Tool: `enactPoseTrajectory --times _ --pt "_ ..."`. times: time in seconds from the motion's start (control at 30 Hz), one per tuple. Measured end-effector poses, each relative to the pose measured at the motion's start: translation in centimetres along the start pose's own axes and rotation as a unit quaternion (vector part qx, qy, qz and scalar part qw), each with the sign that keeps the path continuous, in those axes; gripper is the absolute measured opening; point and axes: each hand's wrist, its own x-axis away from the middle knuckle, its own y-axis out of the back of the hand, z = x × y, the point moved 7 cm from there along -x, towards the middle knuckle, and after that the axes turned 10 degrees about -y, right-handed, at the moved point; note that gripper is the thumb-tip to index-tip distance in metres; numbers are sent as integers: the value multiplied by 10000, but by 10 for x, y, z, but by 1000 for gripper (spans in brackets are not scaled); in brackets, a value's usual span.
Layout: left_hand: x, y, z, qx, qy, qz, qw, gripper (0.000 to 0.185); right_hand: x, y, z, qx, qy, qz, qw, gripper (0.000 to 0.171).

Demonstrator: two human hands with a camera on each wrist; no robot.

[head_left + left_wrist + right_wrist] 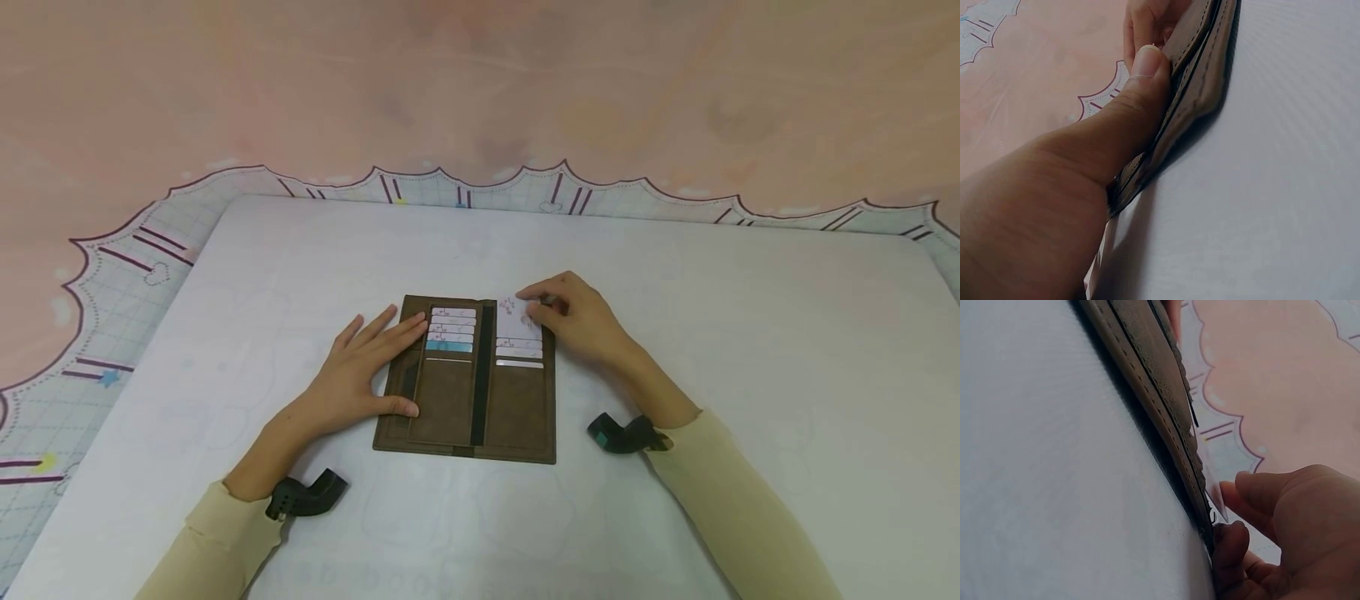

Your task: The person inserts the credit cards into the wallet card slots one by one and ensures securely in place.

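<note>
A brown wallet [447,400] lies unfolded on the white table, with a dark strip down its middle. Several white cards and a blue card [450,347] show in its left slots. My left hand [348,379] rests on the wallet's left edge, fingers spread and thumb laid over the leather, also seen in the left wrist view. At the top of the right half, my right hand [585,321] pinches a white card [517,321] with pink marks between thumb and index finger. More white cards sit in the slots below it. In the right wrist view the card's edge [1215,490] stands out from the wallet.
The white tabletop [735,333] stretches around the wallet. Beyond its far and left edges lies a pink cloth [480,92] with a scalloped, striped border. Each wrist wears a small black camera, one at the left wrist [307,496] and one at the right wrist [626,433].
</note>
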Motion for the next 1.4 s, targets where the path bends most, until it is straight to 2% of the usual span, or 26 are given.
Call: enactPoseTrajectory --times 0.47,1.0,1.4 --pt "1 -1 1 -29 -7 2 10000 104 0 1 -3 -88 130 -62 9999 22" --pt "1 0 -1 -59 120 70 9999 105 0 1 -2 -284 213 -60 9994 19" --pt "-1 3 -3 -4 312 166 9994 103 1 0 -2 -477 299 104 9984 21"
